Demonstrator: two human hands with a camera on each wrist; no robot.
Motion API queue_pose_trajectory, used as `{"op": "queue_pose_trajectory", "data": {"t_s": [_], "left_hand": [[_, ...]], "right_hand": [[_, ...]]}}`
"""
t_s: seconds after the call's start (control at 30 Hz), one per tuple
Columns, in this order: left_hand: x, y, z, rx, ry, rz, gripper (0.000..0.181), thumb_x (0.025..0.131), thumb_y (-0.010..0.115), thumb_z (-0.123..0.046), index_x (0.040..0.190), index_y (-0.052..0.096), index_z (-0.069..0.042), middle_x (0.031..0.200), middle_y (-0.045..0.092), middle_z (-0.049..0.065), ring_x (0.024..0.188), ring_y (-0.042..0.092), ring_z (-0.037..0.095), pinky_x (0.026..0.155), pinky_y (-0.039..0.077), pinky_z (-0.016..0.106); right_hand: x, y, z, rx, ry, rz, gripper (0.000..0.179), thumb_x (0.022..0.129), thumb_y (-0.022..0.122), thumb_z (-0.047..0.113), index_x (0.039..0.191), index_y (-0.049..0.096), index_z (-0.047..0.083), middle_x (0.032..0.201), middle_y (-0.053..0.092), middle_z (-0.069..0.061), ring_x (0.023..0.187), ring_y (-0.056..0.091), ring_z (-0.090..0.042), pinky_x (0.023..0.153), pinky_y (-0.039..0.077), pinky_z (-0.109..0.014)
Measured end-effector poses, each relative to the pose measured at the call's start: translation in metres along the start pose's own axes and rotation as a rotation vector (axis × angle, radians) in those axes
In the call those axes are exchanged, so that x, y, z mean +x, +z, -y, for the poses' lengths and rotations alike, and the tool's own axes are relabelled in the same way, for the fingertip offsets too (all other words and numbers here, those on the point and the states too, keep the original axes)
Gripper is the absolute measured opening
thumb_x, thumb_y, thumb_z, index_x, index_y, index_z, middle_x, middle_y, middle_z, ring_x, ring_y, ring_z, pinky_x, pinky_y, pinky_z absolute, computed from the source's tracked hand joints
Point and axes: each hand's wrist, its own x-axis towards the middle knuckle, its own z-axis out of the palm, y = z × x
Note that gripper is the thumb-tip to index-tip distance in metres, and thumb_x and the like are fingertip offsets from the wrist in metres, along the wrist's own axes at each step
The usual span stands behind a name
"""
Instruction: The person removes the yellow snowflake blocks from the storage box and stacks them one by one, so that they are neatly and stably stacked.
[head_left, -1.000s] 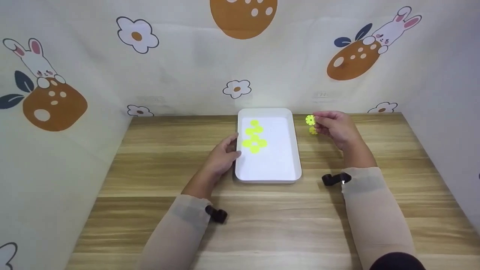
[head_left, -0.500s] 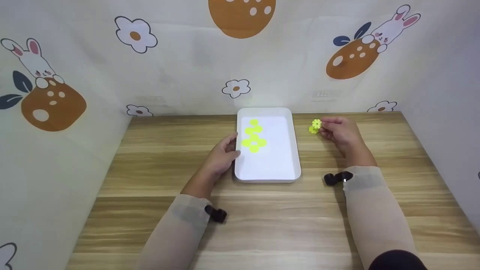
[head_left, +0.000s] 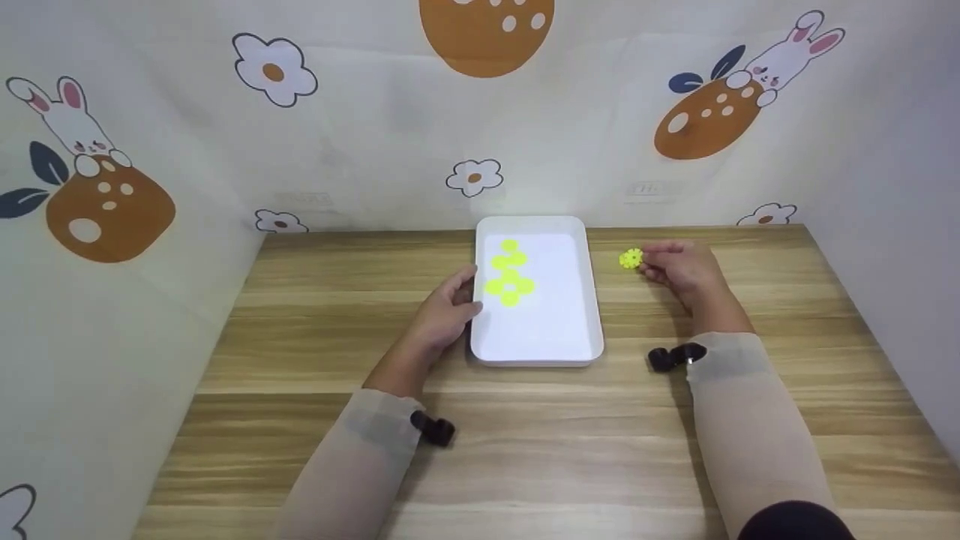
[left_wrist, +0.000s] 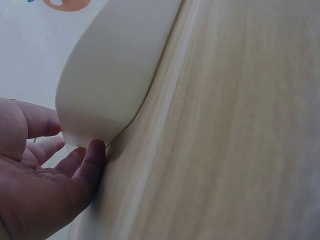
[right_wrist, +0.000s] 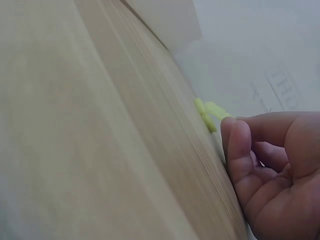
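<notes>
My right hand [head_left: 682, 270] pinches a bright yellow snowflake disc [right_wrist: 216, 110] between thumb and index finger. The held disc is tilted close over a second yellow snowflake disc [right_wrist: 204, 116], which lies on the table right of the tray; whether they touch I cannot tell. In the head view the two overlap. My left hand [head_left: 441, 315] rests against the left outer wall of a white rectangular tray [head_left: 559, 352], its fingertips touching without wrapping round it. Several yellow discs [head_left: 510, 298] lie in the tray's left half, some in a ring; whether they are linked is unclear.
The tray stands on a wood-grain table [head_left: 525, 450], near its back edge. A patterned cloth wall [head_left: 375, 150] rises directly behind, and more cloth closes both sides. Small black cameras [head_left: 435, 429] stick out from the sleeves at the wrists.
My right hand has moved slightly right and down, lowering the held disc from the upper left onto or just over the disc on the table. The left hand and tray have stayed still.
</notes>
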Motion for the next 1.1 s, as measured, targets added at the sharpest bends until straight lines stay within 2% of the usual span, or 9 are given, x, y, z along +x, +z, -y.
{"op": "queue_pose_trajectory", "data": {"t_s": [0.2, 0.63, 0.73, 0.9, 1.0, 1.1], "left_hand": [[0.0, 0.0, -0.001, -0.022, 0.023, 0.01, 0.068, 0.103, 0.061, -0.001, 0.166, 0.039, -0.015, 0.169, 0.043, 0.011, 0.153, 0.047, 0.028, 0.124, 0.047, 0.043], [0.001, 0.0, 0.0, -0.005, 0.022, -0.001, 0.068, 0.103, 0.061, -0.001, 0.166, 0.039, -0.014, 0.169, 0.044, 0.009, 0.156, 0.044, 0.026, 0.127, 0.043, 0.041], [0.001, 0.0, -0.001, -0.003, 0.019, -0.001, 0.068, 0.104, 0.061, -0.002, 0.166, 0.039, -0.014, 0.169, 0.044, 0.009, 0.157, 0.044, 0.027, 0.127, 0.043, 0.041], [0.002, 0.001, 0.0, 0.006, 0.002, -0.01, 0.068, 0.104, 0.061, -0.003, 0.166, 0.039, -0.016, 0.17, 0.043, 0.008, 0.159, 0.041, 0.025, 0.13, 0.04, 0.041], [0.001, 0.001, 0.0, -0.013, 0.012, 0.001, 0.068, 0.104, 0.06, -0.001, 0.166, 0.039, -0.015, 0.171, 0.043, 0.009, 0.16, 0.04, 0.026, 0.13, 0.039, 0.042], [0.001, 0.0, 0.0, -0.036, 0.02, 0.017, 0.068, 0.104, 0.06, 0.0, 0.167, 0.038, -0.015, 0.171, 0.041, 0.01, 0.16, 0.04, 0.026, 0.129, 0.04, 0.042]], "right_hand": [[0.001, 0.001, 0.0, -0.053, 0.023, -0.019, 0.042, 0.103, 0.07, 0.008, 0.141, 0.062, -0.007, 0.091, 0.081, 0.004, 0.08, 0.076, -0.003, 0.08, 0.063, -0.016], [0.003, 0.0, -0.001, -0.045, 0.018, -0.02, 0.043, 0.103, 0.069, 0.009, 0.142, 0.06, -0.007, 0.094, 0.081, 0.002, 0.081, 0.076, -0.005, 0.082, 0.064, -0.017], [0.002, 0.0, 0.0, -0.029, 0.017, -0.018, 0.043, 0.104, 0.069, 0.009, 0.143, 0.059, -0.008, 0.094, 0.081, 0.002, 0.079, 0.076, -0.005, 0.081, 0.064, -0.017], [-0.006, 0.007, 0.009, 0.054, 0.031, 0.012, 0.045, 0.102, 0.072, 0.011, 0.143, 0.06, -0.004, 0.096, 0.079, -0.001, 0.079, 0.073, -0.008, 0.078, 0.065, -0.021], [-0.016, 0.016, 0.019, 0.046, -0.005, 0.058, 0.039, 0.102, 0.073, 0.014, 0.137, 0.065, 0.0, 0.095, 0.078, -0.002, 0.078, 0.072, -0.009, 0.077, 0.065, -0.024], [-0.028, 0.027, 0.031, 0.032, -0.063, 0.091, 0.025, 0.101, 0.075, 0.016, 0.123, 0.073, 0.004, 0.091, 0.078, -0.002, 0.075, 0.071, -0.011, 0.075, 0.065, -0.025]]}}
